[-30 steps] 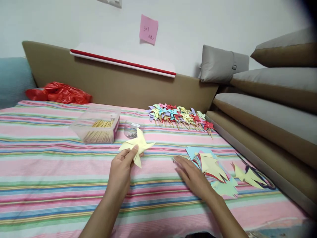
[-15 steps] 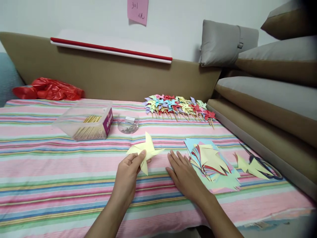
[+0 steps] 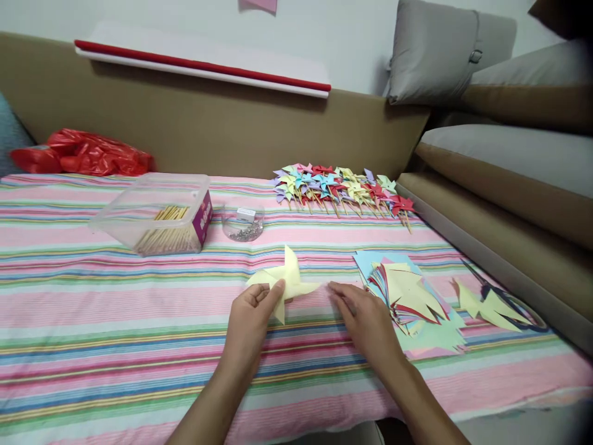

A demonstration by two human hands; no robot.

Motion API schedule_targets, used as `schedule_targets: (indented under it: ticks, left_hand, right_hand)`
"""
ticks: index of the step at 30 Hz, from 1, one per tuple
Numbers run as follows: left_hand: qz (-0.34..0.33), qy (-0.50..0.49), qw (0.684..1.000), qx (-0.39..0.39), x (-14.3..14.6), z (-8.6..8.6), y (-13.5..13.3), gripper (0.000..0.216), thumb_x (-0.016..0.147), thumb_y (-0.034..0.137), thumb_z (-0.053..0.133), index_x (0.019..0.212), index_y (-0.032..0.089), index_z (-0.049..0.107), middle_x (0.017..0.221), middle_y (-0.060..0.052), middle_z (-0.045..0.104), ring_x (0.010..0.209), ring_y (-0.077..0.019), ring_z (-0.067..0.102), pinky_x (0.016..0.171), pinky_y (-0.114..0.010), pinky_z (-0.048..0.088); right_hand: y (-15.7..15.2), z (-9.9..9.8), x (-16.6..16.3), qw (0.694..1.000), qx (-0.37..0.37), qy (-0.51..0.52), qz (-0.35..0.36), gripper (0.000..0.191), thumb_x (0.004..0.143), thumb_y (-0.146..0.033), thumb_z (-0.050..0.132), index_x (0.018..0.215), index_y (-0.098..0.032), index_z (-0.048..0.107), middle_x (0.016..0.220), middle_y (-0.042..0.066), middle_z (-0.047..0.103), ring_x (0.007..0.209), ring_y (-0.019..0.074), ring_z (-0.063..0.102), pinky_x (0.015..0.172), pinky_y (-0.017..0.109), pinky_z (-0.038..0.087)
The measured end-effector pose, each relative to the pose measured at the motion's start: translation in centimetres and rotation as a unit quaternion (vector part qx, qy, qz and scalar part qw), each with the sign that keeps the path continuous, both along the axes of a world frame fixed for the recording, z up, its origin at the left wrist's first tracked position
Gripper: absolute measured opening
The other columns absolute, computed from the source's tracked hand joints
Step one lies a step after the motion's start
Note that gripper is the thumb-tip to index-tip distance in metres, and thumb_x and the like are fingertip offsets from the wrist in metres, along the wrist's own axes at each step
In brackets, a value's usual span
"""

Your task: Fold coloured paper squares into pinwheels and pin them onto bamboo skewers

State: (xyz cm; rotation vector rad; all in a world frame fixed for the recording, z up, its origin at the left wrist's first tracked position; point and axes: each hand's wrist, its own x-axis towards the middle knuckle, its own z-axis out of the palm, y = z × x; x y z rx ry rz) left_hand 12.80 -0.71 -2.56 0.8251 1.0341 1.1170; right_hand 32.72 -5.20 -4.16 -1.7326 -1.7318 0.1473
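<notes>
A pale yellow paper pinwheel [image 3: 291, 279] without a stick is pinched at its folded centre between the thumb and fingers of my left hand [image 3: 252, 315], just above the striped cloth. My right hand [image 3: 368, 318] is beside the pinwheel's right-pointing blade, its fingertips close to the blade's tip. Its thumb and forefinger are apart, and I see nothing between them; the other fingers are partly hidden. Right of that hand lies a stack of cut paper pieces [image 3: 407, 293] on coloured sheets [image 3: 433, 337].
A clear plastic box [image 3: 132, 213] of wooden sticks [image 3: 169, 235] stands at left, beside a round clear dish [image 3: 244, 227] of small metal pins. Finished pinwheels [image 3: 333, 185] lie at the back. Scissors [image 3: 519, 306] and yellow scraps [image 3: 493, 309] are far right, near stacked cushions [image 3: 514, 164].
My right hand has lifted from lying flat on the cloth, its fingers now drawn together near the blade tip. My left hand keeps hold of the pinwheel. The camera view has shifted slightly.
</notes>
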Motion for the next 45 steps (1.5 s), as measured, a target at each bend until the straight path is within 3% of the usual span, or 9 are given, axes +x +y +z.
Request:
schedule_targets:
  ticks: [2, 6, 11, 16, 21, 27, 34, 39, 45]
  left_hand:
    - [-0.003, 0.019, 1.0, 0.011, 0.4, 0.2, 0.0, 0.037, 0.07, 0.048, 0.083, 0.068, 0.015, 0.066, 0.069, -0.001, 0.065, 0.065, -0.0135, 0.055, 0.059, -0.022, 0.041]
    - [-0.016, 0.063, 0.997, 0.041, 1.0, 0.4, -0.3, 0.039, 0.074, 0.051, 0.078, 0.066, 0.017, 0.059, 0.066, 0.002, 0.057, 0.063, -0.0127, 0.048, 0.057, -0.023, 0.036]
    - [-0.005, 0.219, 0.967, 0.132, 1.0, 0.3, -0.4, 0.049, 0.081, 0.05, 0.07, 0.059, 0.021, 0.037, 0.06, 0.007, 0.029, 0.058, -0.0111, 0.029, 0.054, -0.026, 0.025]
    - [-0.006, 0.29, 0.939, 0.184, 0.9, 0.3, -0.5, 0.042, 0.085, 0.048, 0.066, 0.06, 0.02, 0.045, 0.061, 0.004, 0.041, 0.063, -0.0134, 0.039, 0.059, -0.027, 0.031]
    - [-0.023, 0.243, 0.956, 0.163, 1.0, 0.7, -0.6, 0.04, 0.084, 0.046, 0.07, 0.061, 0.019, 0.05, 0.061, 0.005, 0.041, 0.059, -0.0119, 0.037, 0.056, -0.027, 0.03]
    - [-0.061, 0.116, 0.985, 0.108, 1.1, 1.0, -0.9, 0.036, 0.081, 0.045, 0.074, 0.067, 0.018, 0.055, 0.064, 0.005, 0.044, 0.062, -0.0111, 0.041, 0.057, -0.023, 0.034]
    - [-0.062, 0.083, 0.988, 0.118, 1.2, 1.3, -1.1, 0.044, 0.081, 0.04, 0.077, 0.059, 0.019, 0.045, 0.061, 0.006, 0.034, 0.058, -0.0092, 0.033, 0.053, -0.021, 0.031]
    - [-0.054, 0.065, 0.99, 0.114, 1.2, 1.5, -1.3, 0.035, 0.08, 0.035, 0.079, 0.06, 0.017, 0.056, 0.059, 0.006, 0.042, 0.057, -0.0088, 0.037, 0.055, -0.02, 0.034]
    - [-0.05, 0.062, 0.989, 0.121, 1.2, 1.4, -1.4, 0.025, 0.08, 0.033, 0.079, 0.067, 0.016, 0.066, 0.061, 0.004, 0.055, 0.058, -0.0091, 0.046, 0.056, -0.02, 0.037]
  right_hand:
    - [0.0, 0.4, -0.2, 1.0, 0.004, 0.024, -0.005, 0.026, 0.096, -0.02, 0.049, 0.104, -0.021, 0.074, 0.105, 0.007, 0.079, 0.096, 0.0271, 0.075, 0.085, 0.043, 0.058]
    - [-0.1, 1.0, -0.3, 0.998, 0.022, 0.059, -0.03, 0.022, 0.096, -0.022, 0.052, 0.1, -0.023, 0.074, 0.099, 0.003, 0.079, 0.093, 0.023, 0.074, 0.082, 0.037, 0.057]
    - [-0.6, 1.9, -1.0, 0.981, 0.098, 0.141, -0.091, 0.016, 0.095, -0.026, 0.059, 0.1, -0.024, 0.074, 0.097, 0.002, 0.077, 0.09, 0.0204, 0.071, 0.083, 0.035, 0.053]
    - [-1.0, 2.9, -3.3, 0.96, 0.133, 0.245, 0.007, 0.008, 0.094, -0.023, 0.064, 0.094, -0.026, 0.071, 0.094, 0.0, 0.072, 0.091, 0.0164, 0.066, 0.082, 0.03, 0.052]
    - [-1.1, 2.9, -4.7, 0.965, 0.123, 0.21, 0.092, 0.011, 0.094, -0.015, 0.063, 0.092, -0.024, 0.07, 0.09, 0.0, 0.071, 0.091, 0.0169, 0.063, 0.081, 0.032, 0.05]
    - [-1.1, 2.6, -4.8, 0.974, 0.132, 0.165, 0.084, 0.013, 0.094, -0.012, 0.062, 0.094, -0.024, 0.069, 0.09, 0.001, 0.07, 0.089, 0.0187, 0.061, 0.08, 0.036, 0.048]
    - [-1.0, 2.5, -4.9, 0.974, 0.127, 0.174, 0.063, 0.013, 0.094, -0.014, 0.061, 0.094, -0.022, 0.071, 0.094, 0.003, 0.055, 0.093, 0.0178, 0.057, 0.082, 0.034, 0.049]
    - [-0.9, 2.5, -5.0, 0.973, 0.135, 0.178, 0.059, 0.012, 0.095, -0.015, 0.06, 0.095, -0.022, 0.069, 0.098, 0.003, 0.053, 0.098, 0.0169, 0.057, 0.087, 0.033, 0.049]
    - [-1.0, 2.5, -5.0, 0.969, 0.131, 0.205, 0.051, 0.009, 0.095, -0.018, 0.062, 0.093, -0.024, 0.069, 0.115, 0.006, 0.054, 0.119, 0.0192, 0.055, 0.1, 0.035, 0.047]
